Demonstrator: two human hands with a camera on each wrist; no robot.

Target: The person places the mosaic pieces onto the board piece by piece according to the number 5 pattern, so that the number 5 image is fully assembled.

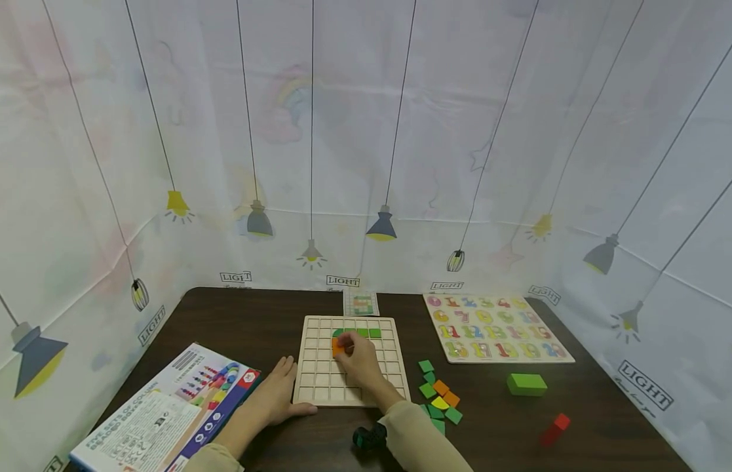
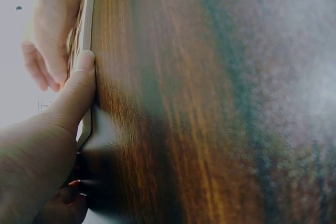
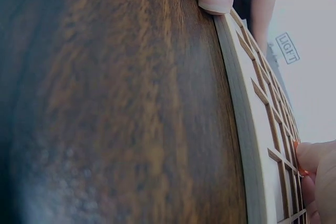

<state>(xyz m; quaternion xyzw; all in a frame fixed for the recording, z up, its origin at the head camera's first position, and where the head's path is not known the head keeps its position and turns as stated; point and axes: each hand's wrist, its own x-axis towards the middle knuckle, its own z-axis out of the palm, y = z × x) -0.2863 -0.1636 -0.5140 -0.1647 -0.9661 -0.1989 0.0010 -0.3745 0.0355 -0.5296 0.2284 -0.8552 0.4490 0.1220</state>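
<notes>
Right hand [image 1: 361, 362] pinches orange tile [image 1: 337, 347] over grid board [image 1: 311, 387], upper-middle cells, just below green tile row [image 1: 360, 333]. Left hand [image 1: 281, 393] flat, fingers relaxed, thumb against board's left front corner. Loose tiles [image 1: 439, 396] beside board's right edge on table [image 1: 578, 419].

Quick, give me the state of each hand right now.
Left hand: open, fingers flat on the table, thumb pressed against the edge of the wooden grid board.
Right hand: pinching an orange tile over the board.
</notes>
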